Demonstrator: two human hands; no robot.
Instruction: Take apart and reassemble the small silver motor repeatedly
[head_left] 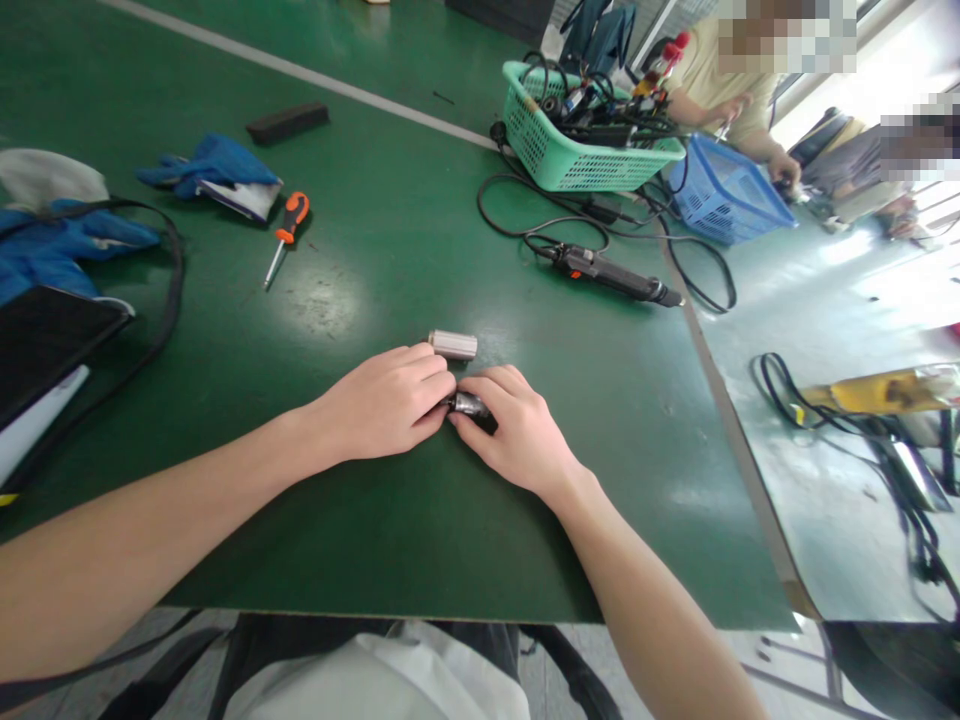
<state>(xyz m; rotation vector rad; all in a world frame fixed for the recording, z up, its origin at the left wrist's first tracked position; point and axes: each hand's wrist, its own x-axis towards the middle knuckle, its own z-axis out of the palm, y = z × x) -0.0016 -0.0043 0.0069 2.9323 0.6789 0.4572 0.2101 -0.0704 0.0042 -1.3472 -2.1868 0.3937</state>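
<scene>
Both my hands meet low over the green table, close to its front edge. Between them is a small dark cylindrical part (472, 405) with a shiny metallic side. My right hand (517, 425) is wrapped round this part, thumb toward me. My left hand (397, 400) is closed at its left end, fingertips pressed together there; what they pinch is mostly hidden. Just beyond my left fingers a silver metal cylinder (454, 345) lies on its side on the table.
An orange-handled screwdriver (287, 235), blue gloves (217, 170) and a dark block (288, 123) lie left. A corded electric screwdriver (611, 275) lies right, before a green basket (577, 165) of cables and a blue basket (731, 190). Two people sit at the far right.
</scene>
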